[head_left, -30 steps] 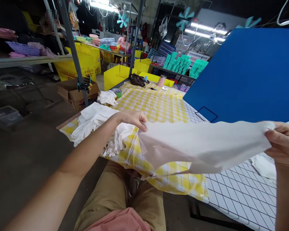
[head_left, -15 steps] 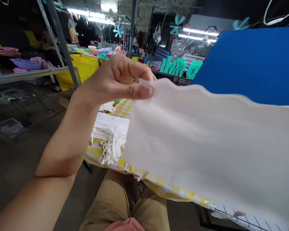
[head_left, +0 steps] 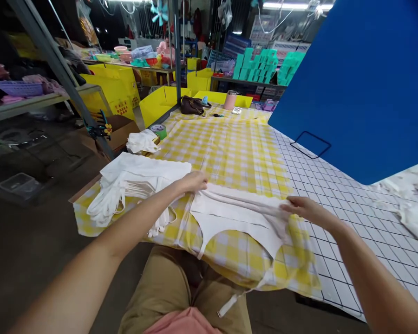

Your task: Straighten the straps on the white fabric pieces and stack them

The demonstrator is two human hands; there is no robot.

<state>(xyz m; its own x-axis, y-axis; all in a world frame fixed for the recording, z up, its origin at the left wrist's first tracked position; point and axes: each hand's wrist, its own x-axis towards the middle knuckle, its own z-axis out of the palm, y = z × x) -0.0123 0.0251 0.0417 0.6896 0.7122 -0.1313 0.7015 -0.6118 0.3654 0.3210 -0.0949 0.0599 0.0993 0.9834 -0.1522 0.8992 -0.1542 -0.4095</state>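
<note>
A white strappy top (head_left: 231,217) lies spread on the yellow checked tablecloth (head_left: 230,153) in front of me, its long edge away from me and its straps toward my lap. My left hand (head_left: 195,181) is closed on its far left corner. At the far right corner, my right hand (head_left: 301,207) pinches the fabric, which is slightly blurred there. One strap with a small end piece hangs over the table's near edge. Just left of my left hand lies a stack of similar white tops (head_left: 142,169), their straps bunched toward me.
A blue board (head_left: 362,88) stands over the black wire grid (head_left: 334,222) on the right. More white cloth (head_left: 141,140), green tape (head_left: 159,131), a dark bag (head_left: 192,105) and a pink cup (head_left: 230,100) are farther back. A metal post (head_left: 61,69) rises at left.
The white top has come down from close before my face onto the tablecloth. My left hand has lowered with it, and my right hand now shows at the other corner.
</note>
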